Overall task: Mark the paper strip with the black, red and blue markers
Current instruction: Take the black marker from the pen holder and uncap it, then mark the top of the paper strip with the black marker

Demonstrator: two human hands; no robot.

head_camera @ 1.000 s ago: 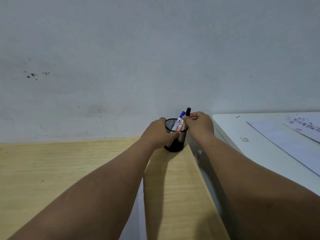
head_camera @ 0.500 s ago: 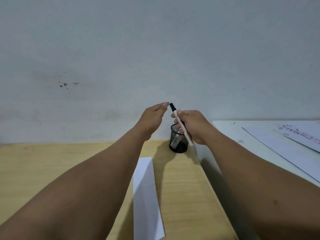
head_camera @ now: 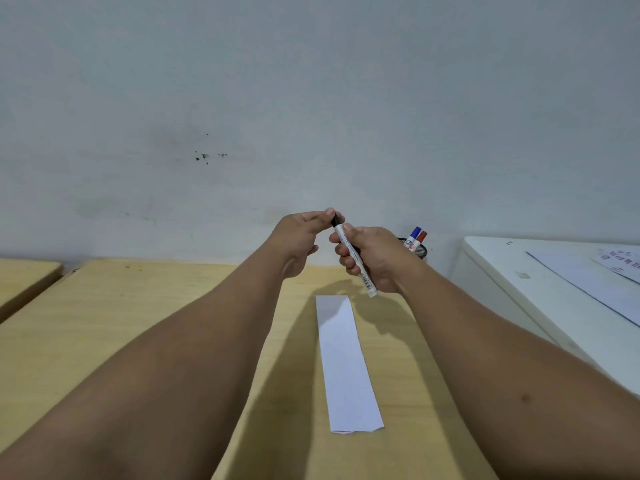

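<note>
My right hand (head_camera: 372, 259) grips the white barrel of the black marker (head_camera: 354, 258), held slanted above the far end of the paper strip. The fingertips of my left hand (head_camera: 301, 237) pinch the marker's black cap at its upper end. The white paper strip (head_camera: 346, 365) lies lengthwise on the wooden table (head_camera: 104, 323), below and between my hands. Behind my right hand stands a black mesh pen holder (head_camera: 420, 251) with the blue marker (head_camera: 415, 233) and the red marker (head_camera: 421, 237) sticking out.
A white cabinet top (head_camera: 519, 289) with printed sheets (head_camera: 595, 285) lies to the right, beyond the table's right edge. A grey wall rises right behind the table. A second wooden surface (head_camera: 24, 278) is at far left.
My right hand drew the black marker out of the mesh holder and carried it left, over the strip's far end. My left hand left the holder and closed on the marker's cap.
</note>
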